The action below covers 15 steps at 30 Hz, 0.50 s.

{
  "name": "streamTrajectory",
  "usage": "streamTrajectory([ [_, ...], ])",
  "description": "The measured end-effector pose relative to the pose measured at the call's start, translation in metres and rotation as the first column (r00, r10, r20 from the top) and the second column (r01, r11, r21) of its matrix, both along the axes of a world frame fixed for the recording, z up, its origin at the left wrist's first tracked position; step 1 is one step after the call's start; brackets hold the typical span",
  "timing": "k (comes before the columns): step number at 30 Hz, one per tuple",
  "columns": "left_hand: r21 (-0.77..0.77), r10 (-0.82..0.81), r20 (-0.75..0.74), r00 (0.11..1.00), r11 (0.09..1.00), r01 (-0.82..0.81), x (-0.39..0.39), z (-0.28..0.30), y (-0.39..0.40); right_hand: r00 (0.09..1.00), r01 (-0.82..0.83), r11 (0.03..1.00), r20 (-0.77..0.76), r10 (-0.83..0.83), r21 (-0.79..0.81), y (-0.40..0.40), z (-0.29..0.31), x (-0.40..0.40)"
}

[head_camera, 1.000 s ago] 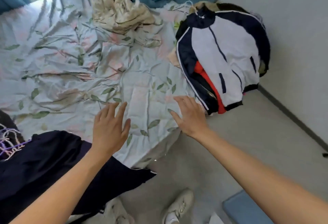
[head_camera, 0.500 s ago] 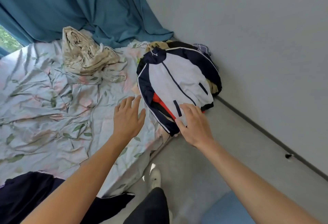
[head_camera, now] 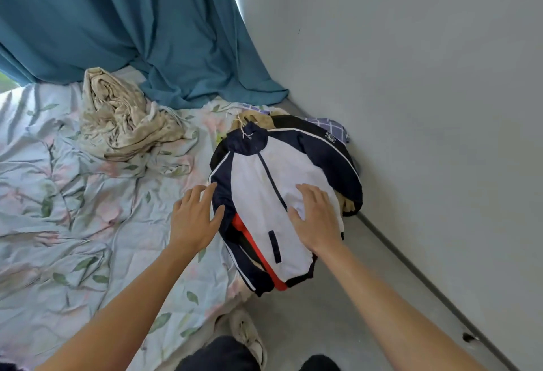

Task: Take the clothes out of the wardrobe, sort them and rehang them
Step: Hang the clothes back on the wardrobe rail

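A white and navy zip jacket (head_camera: 264,182) lies on top of a pile of clothes at the bed's right corner, with a red garment (head_camera: 249,238) and tan cloth showing under it. My right hand (head_camera: 317,218) rests flat on the jacket's white front, fingers spread. My left hand (head_camera: 194,218) is open at the jacket's navy left sleeve, fingertips touching its edge. A checked purple garment (head_camera: 332,126) peeks out behind the pile.
The bed (head_camera: 73,223) has a crumpled leaf-print sheet. A bunched beige cloth (head_camera: 123,118) lies near the teal curtain (head_camera: 132,32). A grey wall (head_camera: 411,106) runs close on the right, with grey floor (head_camera: 338,297) between it and the bed.
Both hands moved forward and right from the sheet onto the jacket pile. The view swung right, and the dark garment at the lower left left the frame.
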<state>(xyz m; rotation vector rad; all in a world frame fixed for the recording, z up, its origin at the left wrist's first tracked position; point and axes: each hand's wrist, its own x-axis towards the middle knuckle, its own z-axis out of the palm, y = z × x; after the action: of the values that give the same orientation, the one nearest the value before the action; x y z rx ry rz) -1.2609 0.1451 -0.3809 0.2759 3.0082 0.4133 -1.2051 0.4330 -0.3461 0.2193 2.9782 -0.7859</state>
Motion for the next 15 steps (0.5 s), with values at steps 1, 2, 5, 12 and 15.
streamTrajectory([
  [1,0.002,0.015,0.006,1.0,1.0,-0.015,-0.014,0.001,0.003,1.0,-0.006,1.0,0.011,0.006,-0.003,0.004,-0.001,-0.015],
  [2,0.003,0.028,0.001,1.0,1.0,-0.028,-0.028,0.002,0.007,1.0,-0.016,1.0,0.02,0.017,-0.006,0.008,-0.002,-0.03],
  [5,0.02,0.075,0.003,0.997,0.997,-0.075,-0.065,0.002,0.019,0.997,-0.065,0.998,0.046,0.065,-0.012,0.017,-0.007,-0.074],
  [12,0.036,0.148,0.084,0.985,0.988,-0.152,-0.129,-0.037,0.054,0.973,-0.226,0.974,0.049,0.225,0.014,0.061,-0.056,-0.205],
  [15,0.041,0.193,0.139,0.971,0.979,-0.201,-0.165,-0.066,0.069,0.943,-0.331,0.943,0.041,0.329,0.035,0.081,-0.091,-0.279],
])
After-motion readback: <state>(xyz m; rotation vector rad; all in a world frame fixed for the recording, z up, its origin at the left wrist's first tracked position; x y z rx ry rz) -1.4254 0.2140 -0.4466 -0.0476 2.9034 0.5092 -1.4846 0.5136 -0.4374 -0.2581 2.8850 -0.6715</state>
